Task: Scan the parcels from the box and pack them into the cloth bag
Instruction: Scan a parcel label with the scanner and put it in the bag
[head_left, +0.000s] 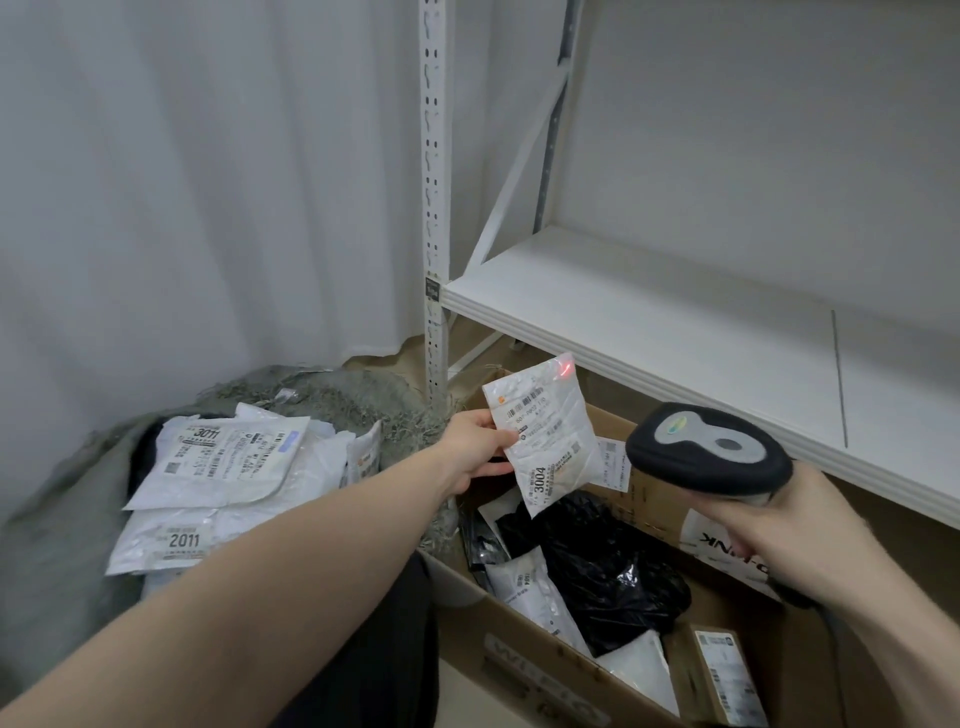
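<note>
My left hand (470, 449) pinches a small white parcel (545, 434) by its left edge — thumb on the label side, other fingers behind it. The parcel is held up over the cardboard box (524, 636), tilted, label toward me, "3004" printed near its lower end. A red scanner dot (566, 370) sits on its top right corner.

My right hand (795, 535) is wrapped round the handle of a black handheld scanner (709, 449), its head aimed at the parcel, the two well apart. Grey button panel on top of the scanner faces up.

Below the held parcel, the box lies open. Inside: a crumpled black plastic bag parcel (608, 566) in the middle, a white mailer (524, 582) left of it, another white parcel (641, 667) lower down, a small brown carton with a label (722, 670) at the right end.

Left of the box, touching it — the grey-green cloth bag (57, 525), mouth open with a frayed rim. In it a pile of white mailers, top one marked "3011" (218, 460), one below it marked "2011" (171, 543).

Behind the box, a white metal shelf (675, 322) against a white wall.
</note>
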